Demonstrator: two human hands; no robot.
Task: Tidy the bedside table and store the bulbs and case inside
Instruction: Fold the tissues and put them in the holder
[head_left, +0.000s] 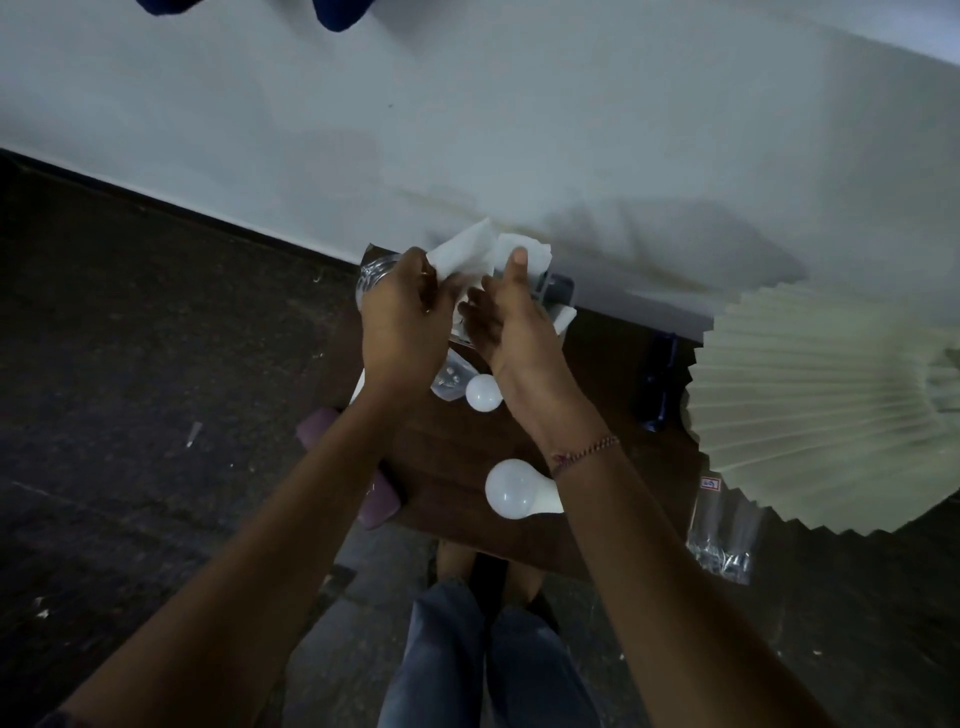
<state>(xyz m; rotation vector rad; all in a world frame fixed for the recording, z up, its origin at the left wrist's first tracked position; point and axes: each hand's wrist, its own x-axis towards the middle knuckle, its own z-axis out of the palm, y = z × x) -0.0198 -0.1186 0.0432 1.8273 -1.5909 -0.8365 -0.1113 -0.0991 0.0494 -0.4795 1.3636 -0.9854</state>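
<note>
Both my hands hold a crumpled white tissue (483, 249) above the far edge of the dark wooden bedside table (457, 441). My left hand (402, 317) pinches its left side and my right hand (506, 317) grips its right side with the thumb up. Two white bulbs lie on the tabletop: a small one (483, 393) just below my hands and a larger one (514, 489) by my right wrist. A clear plastic piece (451, 382) lies next to the small bulb. A grey holder (558, 293) with more tissue sits behind my right hand, partly hidden.
A pleated cream lampshade (821, 405) covers the table's right side, with a dark blue lamp base (658, 384) beside it. A clear plastic bag (724, 530) lies at the right front. A glass jar (375, 273) stands at the far left corner. A purple object (382, 499) sits at the table's left edge. The white wall is close behind.
</note>
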